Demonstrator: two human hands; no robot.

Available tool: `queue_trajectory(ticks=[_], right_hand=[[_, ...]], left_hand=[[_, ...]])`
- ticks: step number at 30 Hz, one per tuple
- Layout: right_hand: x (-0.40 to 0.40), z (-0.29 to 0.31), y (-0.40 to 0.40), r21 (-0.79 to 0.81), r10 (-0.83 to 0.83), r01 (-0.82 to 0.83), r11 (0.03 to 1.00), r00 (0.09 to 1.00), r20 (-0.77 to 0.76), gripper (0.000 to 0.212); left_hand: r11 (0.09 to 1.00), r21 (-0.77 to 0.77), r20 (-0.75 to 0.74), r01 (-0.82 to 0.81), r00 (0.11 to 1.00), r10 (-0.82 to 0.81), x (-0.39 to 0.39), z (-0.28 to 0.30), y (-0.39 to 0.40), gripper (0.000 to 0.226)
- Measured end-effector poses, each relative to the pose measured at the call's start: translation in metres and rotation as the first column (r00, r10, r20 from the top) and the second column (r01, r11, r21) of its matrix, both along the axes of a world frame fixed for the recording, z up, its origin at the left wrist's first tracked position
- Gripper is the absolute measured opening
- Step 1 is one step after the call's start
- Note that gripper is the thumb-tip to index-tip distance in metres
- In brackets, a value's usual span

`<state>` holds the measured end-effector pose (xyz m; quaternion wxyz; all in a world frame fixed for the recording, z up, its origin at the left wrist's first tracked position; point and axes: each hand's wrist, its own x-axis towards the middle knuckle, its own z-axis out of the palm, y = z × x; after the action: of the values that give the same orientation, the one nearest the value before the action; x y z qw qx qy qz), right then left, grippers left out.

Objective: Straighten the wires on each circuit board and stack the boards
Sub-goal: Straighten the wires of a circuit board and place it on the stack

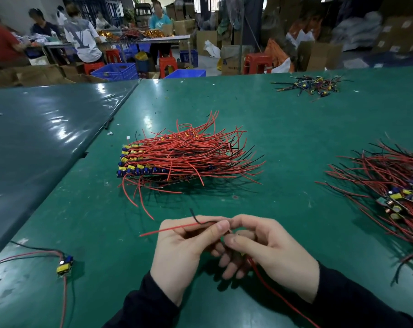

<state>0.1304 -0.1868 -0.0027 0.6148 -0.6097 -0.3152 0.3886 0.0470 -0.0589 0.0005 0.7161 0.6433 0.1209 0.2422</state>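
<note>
Pinching a red wire (174, 229) and a short black wire (197, 216) between thumb and fingertips, the left hand (184, 252) meets the right hand (269, 249) low over the green counter (295, 143). The right hand's fingers curl around a circuit board, which stays hidden inside the grip; a second red wire (271, 290) trails from it toward the near edge. Beyond the hands lies a stack of boards (153, 162), wires fanned rightward. A loose heap of boards (394, 185) sits at far right, well apart. One single board (64, 265) rests near left. A small pile of scraps (312, 85) lies at the far edge.
</note>
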Motion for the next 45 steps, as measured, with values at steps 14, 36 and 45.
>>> queue_trajectory(ticks=[14,36,45], right_hand=[[0.002,-0.002,0.0,0.012,-0.079,0.078,0.997,0.975,0.209,0.03],[0.005,-0.013,0.003,-0.016,-0.088,0.101,0.995,0.926,0.368,0.024],[0.007,-0.009,0.002,-0.015,-0.075,0.084,0.996,0.946,0.317,0.025]], left_hand=[[0.954,-0.299,-0.024,0.023,0.999,-0.031,0.0,0.006,0.011,0.029],[0.871,-0.471,-0.055,0.142,0.98,-0.189,0.0,0.013,0.02,0.034],[0.932,-0.361,-0.033,0.029,0.998,-0.044,-0.001,0.017,0.021,0.026]])
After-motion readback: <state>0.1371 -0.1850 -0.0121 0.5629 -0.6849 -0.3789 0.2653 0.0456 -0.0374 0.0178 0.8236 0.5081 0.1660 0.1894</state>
